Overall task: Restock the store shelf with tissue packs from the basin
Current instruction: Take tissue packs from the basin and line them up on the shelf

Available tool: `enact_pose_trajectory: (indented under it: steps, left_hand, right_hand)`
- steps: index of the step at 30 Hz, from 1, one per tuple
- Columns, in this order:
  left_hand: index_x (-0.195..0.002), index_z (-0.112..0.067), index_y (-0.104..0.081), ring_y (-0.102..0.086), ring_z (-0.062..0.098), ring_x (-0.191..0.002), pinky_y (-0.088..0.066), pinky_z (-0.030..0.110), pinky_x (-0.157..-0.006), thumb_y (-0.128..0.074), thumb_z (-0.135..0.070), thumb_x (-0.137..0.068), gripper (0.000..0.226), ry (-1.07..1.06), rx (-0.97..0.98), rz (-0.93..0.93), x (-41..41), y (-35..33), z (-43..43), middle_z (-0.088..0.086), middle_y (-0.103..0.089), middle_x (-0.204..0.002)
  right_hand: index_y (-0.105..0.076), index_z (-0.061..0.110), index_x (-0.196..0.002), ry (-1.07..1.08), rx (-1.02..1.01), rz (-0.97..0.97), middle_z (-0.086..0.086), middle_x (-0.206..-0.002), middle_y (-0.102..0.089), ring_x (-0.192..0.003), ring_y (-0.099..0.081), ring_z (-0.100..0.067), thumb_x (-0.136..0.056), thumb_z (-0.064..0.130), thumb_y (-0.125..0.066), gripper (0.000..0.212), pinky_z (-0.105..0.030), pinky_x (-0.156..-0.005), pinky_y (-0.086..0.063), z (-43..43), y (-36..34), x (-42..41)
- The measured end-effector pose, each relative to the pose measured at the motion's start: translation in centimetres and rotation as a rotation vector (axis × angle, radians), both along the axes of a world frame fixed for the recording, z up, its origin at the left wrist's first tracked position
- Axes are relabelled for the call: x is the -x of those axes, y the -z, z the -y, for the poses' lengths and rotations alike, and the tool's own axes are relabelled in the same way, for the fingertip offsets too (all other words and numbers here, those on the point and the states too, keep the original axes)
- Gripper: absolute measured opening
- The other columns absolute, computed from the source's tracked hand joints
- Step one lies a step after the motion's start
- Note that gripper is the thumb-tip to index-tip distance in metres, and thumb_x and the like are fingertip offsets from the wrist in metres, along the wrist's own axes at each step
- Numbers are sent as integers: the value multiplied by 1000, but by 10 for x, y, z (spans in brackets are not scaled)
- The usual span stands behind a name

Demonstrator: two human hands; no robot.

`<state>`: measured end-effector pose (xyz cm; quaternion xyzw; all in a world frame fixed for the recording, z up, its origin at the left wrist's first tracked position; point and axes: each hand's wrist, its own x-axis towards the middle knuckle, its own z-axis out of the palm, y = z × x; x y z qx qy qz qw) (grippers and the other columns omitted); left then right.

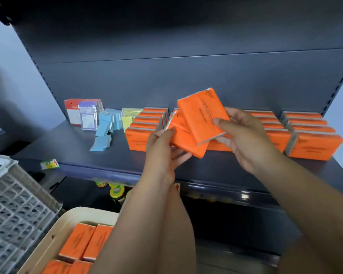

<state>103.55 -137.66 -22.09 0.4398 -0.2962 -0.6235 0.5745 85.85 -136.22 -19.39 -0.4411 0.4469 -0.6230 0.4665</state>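
Tissue packs in orange wrap lie flat in the cream basin at seven o'clock of the view. Four show, side by side in two rows, and the forearms hide the rest of the basin.

Two more packs are held over the dark blue shelf near the centre. The right hand grips the upper pack, thumb across its printed face and fingers behind it. The left hand grips the lower pack, thumb on its near edge and fingers beneath. The lower pack sits partly under the upper one, and the two overlap.

On the shelf, a stocked row of orange packs stands on edge at nine o'clock from the hands, one behind another. At three o'clock stand two further rows, and another row behind the hands is mostly hidden.

Toward ten o'clock are yellow packets. Next to them are blue packets, some toppled forward, then carded goods in red, white and purple standing upright.

A white lattice crate stands at eight o'clock, just beside the basin; what it holds cannot be told. Jars with yellow-green lids sit on the level below the shelf, above the basin. A small price label is on the shelf's front edge.
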Motion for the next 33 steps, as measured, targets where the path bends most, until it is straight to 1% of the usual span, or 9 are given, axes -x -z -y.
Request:
enact_pose_trajectory:
  steps: [4, 10, 13, 16, 18, 20, 23, 27, 33]
  left_hand:
    - [-92, -21, -60, -66, 23, -77, -57, 37, -66, -65, -15, -94, 8, -117, 27, 322, -4, 13, 17, 5, -69, -87]
    - [-93, -21, -74, -48, 16, -65, -43, 31, -64, -58, -12, -91, 19, -198, 40, 639, -22, 24, 42, -9, -58, -64]
    - [-98, -24, -76, -50, 18, -64, -42, 29, -60, -47, -8, -93, 34, -179, 25, 773, -23, 26, 48, -4, -62, -69]
    - [-93, -24, -71, -64, 21, -87, -55, 37, -77, -55, -35, -99, 21, -118, -138, 675, -21, 23, 56, 1, -72, -91]
    - [-101, -22, -68, -67, 26, -96, -59, 42, -82, -56, -58, -96, 38, -63, -315, 557, -21, 20, 61, 5, -72, -100]
    - [-108, -19, -67, -69, 30, -99, -60, 43, -82, -54, -63, -96, 47, -36, -378, 487, -21, 19, 64, 9, -70, -104]
    - [-112, -20, -65, -69, 30, -101, -59, 40, -76, -55, -52, -99, 36, -40, -366, 411, -23, 19, 70, 9, -70, -107]
    - [-111, -19, -65, -69, 31, -99, -58, 40, -72, -58, -34, -100, 20, -62, -393, 348, -25, 16, 79, 12, -72, -107]
    - [-95, -12, -62, -74, 30, -96, -61, 47, -91, -53, -14, -100, 11, -93, -413, 231, -22, 14, 83, 15, -75, -97]
  right_hand:
    - [-65, 11, -130, -4, -3, 44, -6, -119, -75, -115, -70, -27, -93, -7, -61, 41, -57, -104, -50, 17, 25, 0]
    - [-67, 10, -121, -86, -81, 79, -15, -120, -73, -110, -70, -30, -81, -19, -60, 50, -57, -103, -49, 43, 46, -12]
    - [-71, 10, -115, -108, -107, 36, -14, -114, -75, -107, -71, -30, -71, -13, -64, 50, -61, -104, -48, 50, 57, -16]
    - [-72, 10, -113, -84, -117, 25, -11, -110, -76, -110, -70, -33, -72, -14, -63, 49, -62, -105, -48, 57, 63, -16]
    - [-72, 10, -113, -61, -108, 29, -12, -109, -76, -110, -69, -35, -65, -8, -66, 51, -59, -105, -49, 62, 63, -15]
    - [-71, 8, -115, -48, -97, 33, -14, -111, -76, -111, -69, -37, -65, -8, -66, 53, -60, -104, -49, 64, 63, -12]
    - [-70, 7, -116, -53, -88, 8, -15, -111, -75, -111, -68, -38, -74, -18, -60, 50, -62, -104, -48, 65, 67, -9]
    - [-71, 9, -114, -68, -68, -17, -12, -109, -76, -109, -69, -34, -73, -14, -62, 48, -58, -101, -50, 65, 69, -10]
    - [-73, 15, -112, -113, -47, -55, -8, -110, -77, -111, -70, -28, -66, -2, -65, 50, -58, -104, -50, 66, 71, -16]
